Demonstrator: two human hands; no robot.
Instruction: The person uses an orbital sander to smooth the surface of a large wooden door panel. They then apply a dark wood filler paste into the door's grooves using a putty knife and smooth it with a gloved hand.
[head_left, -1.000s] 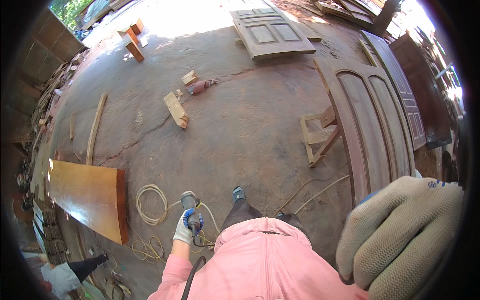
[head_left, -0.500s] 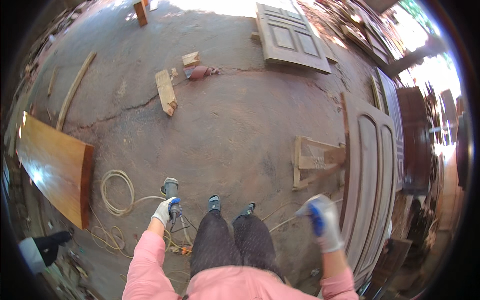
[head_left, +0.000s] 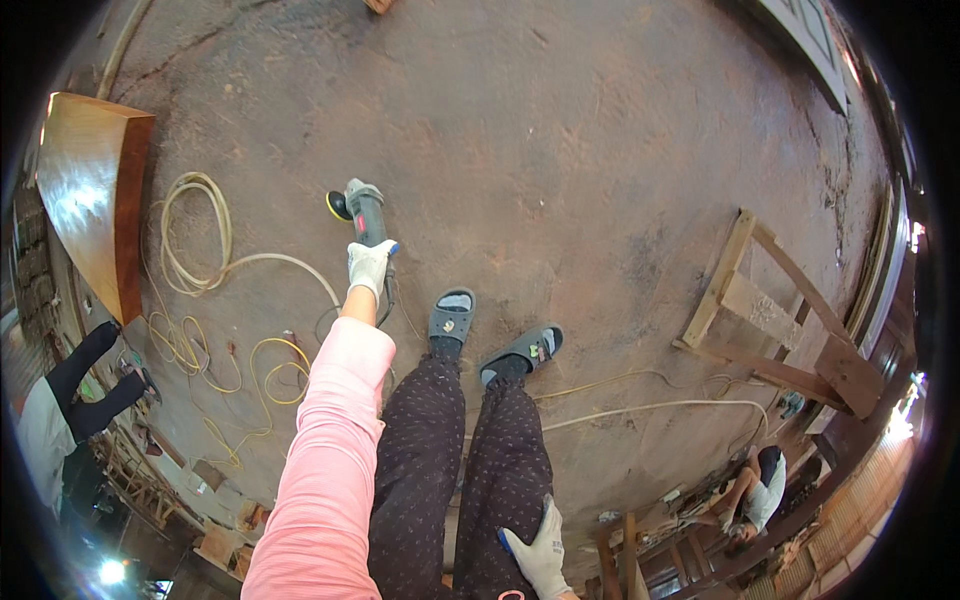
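- Wooden slab [head_left: 85, 170]: is occupying the far left; its glossy face is appearing already smoothed. Whether rough areas are remaining cannot be told.
- Wooden trestle [head_left: 722, 280]: is standing at right on the floor [head_left: 560, 150].
- Pale hose [head_left: 275, 256]: is lying partly coiled between slab and tool.
- Power tool [head_left: 370, 220]: is pointing far, left of center, contacting no wood.
- Left hand [head_left: 370, 266]: is gripping the tool body.
- Right hand [head_left: 543, 560]: is resting, fingers spread, on the dark trousers [head_left: 505, 460], visibly holding nothing.
- Disc pad [head_left: 338, 206]: is projecting left; rotation cannot be determined.

The power tool [head_left: 369, 218] looks plastic-bodied, the wooden slab [head_left: 85, 180] glossy, the floor [head_left: 600, 150] matt and rough.
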